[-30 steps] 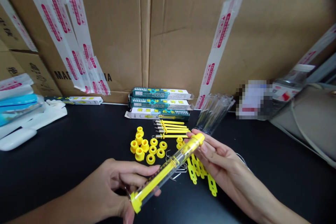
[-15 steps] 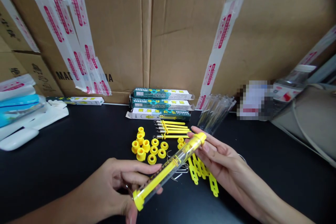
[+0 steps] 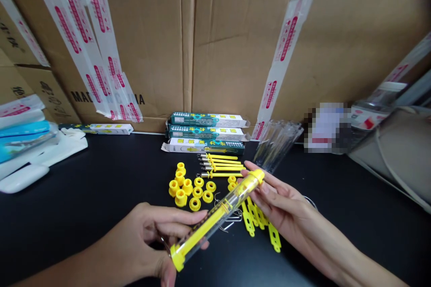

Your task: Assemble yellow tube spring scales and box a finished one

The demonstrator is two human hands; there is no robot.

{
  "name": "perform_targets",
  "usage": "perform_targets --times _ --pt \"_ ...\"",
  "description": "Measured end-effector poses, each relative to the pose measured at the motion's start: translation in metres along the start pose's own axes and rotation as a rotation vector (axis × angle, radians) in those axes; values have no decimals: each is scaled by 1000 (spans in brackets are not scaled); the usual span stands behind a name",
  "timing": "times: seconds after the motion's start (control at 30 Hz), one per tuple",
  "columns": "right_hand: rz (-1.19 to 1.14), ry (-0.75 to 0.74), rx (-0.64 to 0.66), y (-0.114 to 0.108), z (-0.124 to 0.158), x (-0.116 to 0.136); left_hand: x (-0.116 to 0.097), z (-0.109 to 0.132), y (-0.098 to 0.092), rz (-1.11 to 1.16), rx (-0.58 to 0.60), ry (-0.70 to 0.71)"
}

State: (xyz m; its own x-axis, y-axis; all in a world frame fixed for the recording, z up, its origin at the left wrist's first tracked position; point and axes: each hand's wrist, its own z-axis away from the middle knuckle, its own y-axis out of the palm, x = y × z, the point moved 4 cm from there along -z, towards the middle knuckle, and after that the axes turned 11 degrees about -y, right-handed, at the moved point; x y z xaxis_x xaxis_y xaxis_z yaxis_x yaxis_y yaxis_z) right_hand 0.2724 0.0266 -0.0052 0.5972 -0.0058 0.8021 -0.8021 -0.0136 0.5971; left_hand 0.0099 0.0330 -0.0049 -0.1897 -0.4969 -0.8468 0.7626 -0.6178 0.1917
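Observation:
A clear tubular spring scale (image 3: 215, 216) with yellow end caps slants across the middle of the view, its upper end to the right. My left hand (image 3: 144, 237) is closed around its lower end, and a thin metal hook shows by the fingers there. The upper cap is pinched by my right hand (image 3: 283, 199). Inside the tube lie a yellow rod and a metal spring part. Beneath it, partly covered, are metal hooks (image 3: 232, 222) and flat yellow strips with holes (image 3: 249, 219). Yellow collars (image 3: 181, 197) and yellow rings (image 3: 197, 193) lie just beyond my left hand.
Several yellow rods with metal ends (image 3: 218, 161) lie behind the rings. Printed boxes (image 3: 207, 145) are lined up at the cardboard wall (image 3: 229, 54). Clear tubes (image 3: 278, 143) lie behind my right hand. A bottle (image 3: 373, 107) and a grey bag (image 3: 397, 152) stand right; white gloves (image 3: 74, 141) lie left.

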Motion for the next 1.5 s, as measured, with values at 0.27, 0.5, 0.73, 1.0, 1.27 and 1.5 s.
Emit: perform_targets --times 0.27,0.5,0.73,1.0,1.27,1.5 --pt "10 -16 5 0 -2 -3 -4 2 3 -26 -24 -7" --pt "63 -9 -5 3 1 2 -4 4 5 155 53 -80" --pt "64 -42 -25 2 1 3 -9 5 8 191 55 -41" --pt "13 -33 -32 -2 -1 3 0 2 5 173 13 -20" --pt "117 -23 21 -6 -2 5 -7 4 6 97 21 -13" --pt "136 -26 26 -4 -2 4 -19 11 7 -58 -87 -64"
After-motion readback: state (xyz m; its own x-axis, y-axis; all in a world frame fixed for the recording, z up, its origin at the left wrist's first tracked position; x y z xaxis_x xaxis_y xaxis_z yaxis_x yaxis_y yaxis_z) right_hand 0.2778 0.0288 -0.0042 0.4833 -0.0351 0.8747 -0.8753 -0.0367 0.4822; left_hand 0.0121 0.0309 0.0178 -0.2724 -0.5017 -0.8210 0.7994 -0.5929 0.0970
